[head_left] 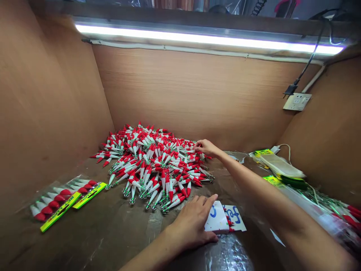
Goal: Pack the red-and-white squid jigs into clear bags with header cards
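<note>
A big heap of red-and-white squid-jig lures with green hooked ends lies in the middle of the brown bench. My right hand reaches out to the heap's right edge, its fingertips pinching at a lure there. My left hand rests palm down near the front, fingers on a clear packet with a white card bearing blue writing; a lure shows inside the packet.
Two filled packets with yellow header cards lie at the front left. A stack of empty packets and more bagged lures sit on the right. Brown board walls enclose the bench; a wall socket is at the right.
</note>
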Available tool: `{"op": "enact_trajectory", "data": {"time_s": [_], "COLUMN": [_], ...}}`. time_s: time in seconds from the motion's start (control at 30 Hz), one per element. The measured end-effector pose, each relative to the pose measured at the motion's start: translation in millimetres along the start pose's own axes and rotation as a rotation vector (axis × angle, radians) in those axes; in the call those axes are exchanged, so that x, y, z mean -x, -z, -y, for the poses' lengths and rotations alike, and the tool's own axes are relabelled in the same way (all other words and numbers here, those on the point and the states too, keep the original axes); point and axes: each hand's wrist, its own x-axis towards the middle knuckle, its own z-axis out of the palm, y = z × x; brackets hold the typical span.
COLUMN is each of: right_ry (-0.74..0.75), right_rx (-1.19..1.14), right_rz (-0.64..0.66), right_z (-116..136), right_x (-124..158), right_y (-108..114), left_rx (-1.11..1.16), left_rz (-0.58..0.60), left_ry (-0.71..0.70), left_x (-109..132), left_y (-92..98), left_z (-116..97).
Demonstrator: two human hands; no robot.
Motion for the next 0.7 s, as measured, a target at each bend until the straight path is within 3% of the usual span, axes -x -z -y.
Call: {"op": "enact_trajectory", "data": {"time_s": [0.4, 0.7], "right_ry": [0.072, 0.072], "right_rx": [0.096, -0.246], "right_rz": [-0.028, -0.22], "right_z": [2, -2], "right_x": [1, 18], "right_y": [-13, 5], "left_rx": [0.012, 0.025], "left_rz": [0.009, 0.006], "left_ry": [-0.002, -0.008], "left_x": [-2, -1], "left_y": [-4.1, -1.1], "left_z": [7, 4]}}
